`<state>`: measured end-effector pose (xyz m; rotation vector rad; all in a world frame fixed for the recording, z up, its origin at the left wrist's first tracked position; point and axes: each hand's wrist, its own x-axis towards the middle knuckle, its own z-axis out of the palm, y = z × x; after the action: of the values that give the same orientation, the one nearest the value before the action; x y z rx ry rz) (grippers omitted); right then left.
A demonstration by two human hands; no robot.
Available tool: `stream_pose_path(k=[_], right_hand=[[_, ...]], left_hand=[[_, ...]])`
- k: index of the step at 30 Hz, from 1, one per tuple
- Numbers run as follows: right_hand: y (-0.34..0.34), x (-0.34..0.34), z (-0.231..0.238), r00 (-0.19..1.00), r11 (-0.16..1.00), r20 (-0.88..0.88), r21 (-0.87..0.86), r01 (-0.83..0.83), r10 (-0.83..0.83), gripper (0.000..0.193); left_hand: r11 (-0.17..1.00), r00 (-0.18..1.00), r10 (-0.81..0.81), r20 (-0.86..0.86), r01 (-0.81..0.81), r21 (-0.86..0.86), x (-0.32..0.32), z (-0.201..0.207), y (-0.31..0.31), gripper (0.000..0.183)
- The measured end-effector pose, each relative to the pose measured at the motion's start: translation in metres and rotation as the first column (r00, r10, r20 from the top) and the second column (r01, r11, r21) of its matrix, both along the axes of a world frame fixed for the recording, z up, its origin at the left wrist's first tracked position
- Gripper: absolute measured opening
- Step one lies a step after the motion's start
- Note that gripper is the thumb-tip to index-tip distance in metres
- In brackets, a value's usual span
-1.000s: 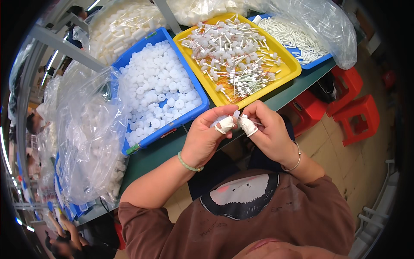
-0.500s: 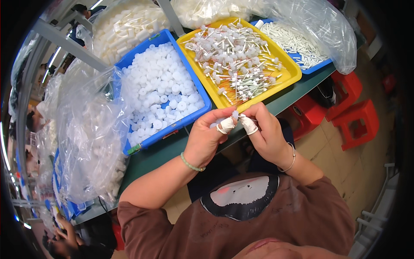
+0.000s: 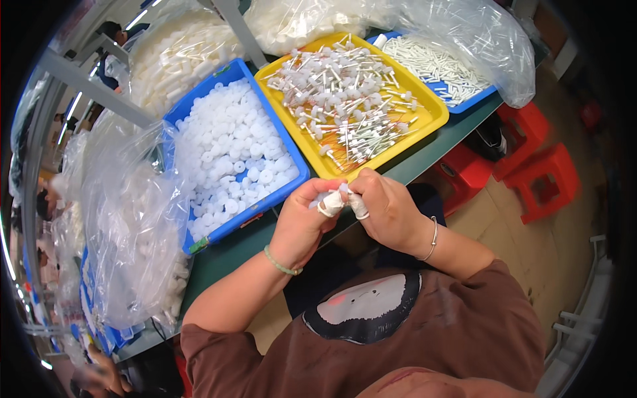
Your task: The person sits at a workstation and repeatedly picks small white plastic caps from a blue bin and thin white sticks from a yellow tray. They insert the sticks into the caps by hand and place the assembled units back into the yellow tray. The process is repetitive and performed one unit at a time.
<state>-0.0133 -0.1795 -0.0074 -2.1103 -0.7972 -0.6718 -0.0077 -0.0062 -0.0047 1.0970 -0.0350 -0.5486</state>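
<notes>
Right hand (image 3: 391,209) nearing left hand (image 3: 298,222) | left pinching translucent piece (image 3: 344,188), right's hold unclear | round-cornered yellow tray (image 3: 406,148) lying just beyond

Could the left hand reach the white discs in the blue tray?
Probably yes: the left hand is near the blue tray, whose nearest white discs lie uncovered, though that hand seems to pinch a small part.

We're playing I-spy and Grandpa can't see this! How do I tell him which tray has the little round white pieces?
Find the green table. On it, up and left from the left hand, sits a blue tray. It's heaped with white plastic discs, unlike the yellow tray beside it or the farther blue tray of thin white rods.
</notes>
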Motion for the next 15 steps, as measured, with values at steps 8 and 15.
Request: stream_pose_path(k=[8, 15], right_hand=[[-0.167, 0.098, 0.040, 0.867, 0.841, -0.011, -0.250, 0.480, -0.498, 0.020], [-0.201, 0.158, 0.022, 0.780, 0.534, 0.023, -0.716, 0.449, -0.625, 0.013]], left_hand=[[0.985, 0.997, -0.076, -0.031, 0.071, -0.154, 0.001, 0.007, -0.003, 0.021], [0.975, 0.994, -0.058, -0.096, 0.036, -0.218, 0.003, 0.004, 0.002, 0.031]])
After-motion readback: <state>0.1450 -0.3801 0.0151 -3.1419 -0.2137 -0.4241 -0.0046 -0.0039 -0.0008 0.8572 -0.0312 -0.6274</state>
